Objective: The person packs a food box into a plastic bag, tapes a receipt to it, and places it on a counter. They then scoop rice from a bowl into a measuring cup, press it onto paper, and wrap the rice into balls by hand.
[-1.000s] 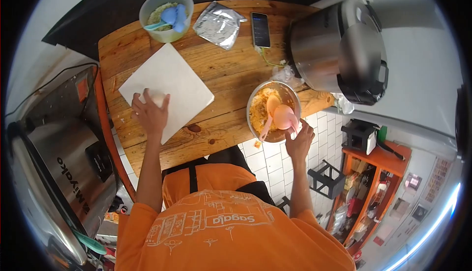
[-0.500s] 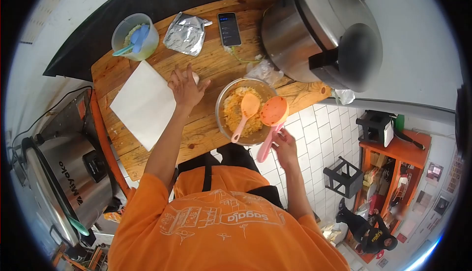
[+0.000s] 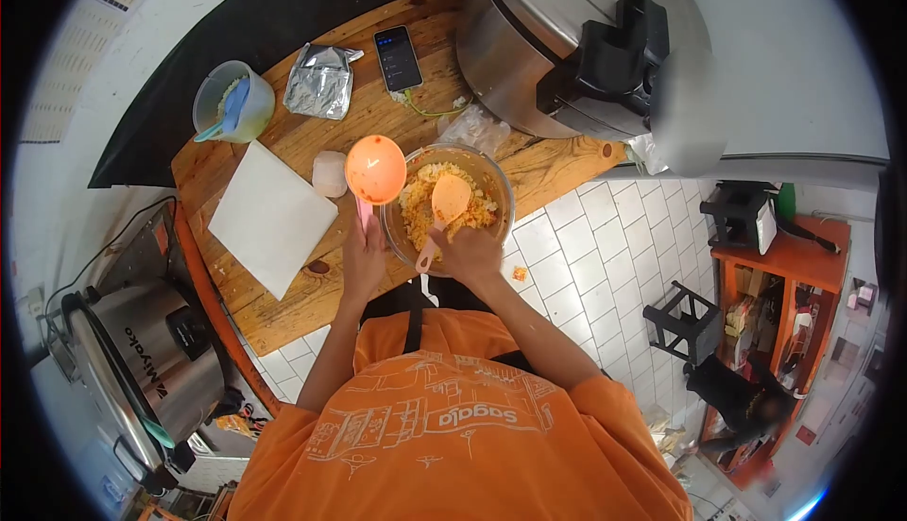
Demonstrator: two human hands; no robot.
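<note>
My left hand (image 3: pixel 364 258) is closed round the pink handle of a ladle (image 3: pixel 376 170), whose round orange bowl is raised beside the metal bowl and carries red specks. My right hand (image 3: pixel 472 255) reaches over the near rim, its fingers at the handle of an orange rice paddle (image 3: pixel 452 198). The paddle's blade lies on orange-tinted rice (image 3: pixel 414 216) inside the metal bowl (image 3: pixel 508 202). Just left of the ladle, a small whitish translucent cup (image 3: pixel 329 173) rests on the wooden table (image 3: pixel 312 280). A white paper sheet (image 3: pixel 269 219) lies further left.
A tub (image 3: pixel 253 117) with a blue utensil, a foil packet (image 3: pixel 319 85) and a phone (image 3: pixel 398 58) are along the back. A large steel rice cooker (image 3: pixel 515 58) stands at the back right. Another person (image 3: pixel 732 398) is near orange shelves (image 3: pixel 784 252).
The ladle has passed from my right hand to my left and moved left across the bowl. My left hand has left the small cup; my right hand has moved onto the paddle handle.
</note>
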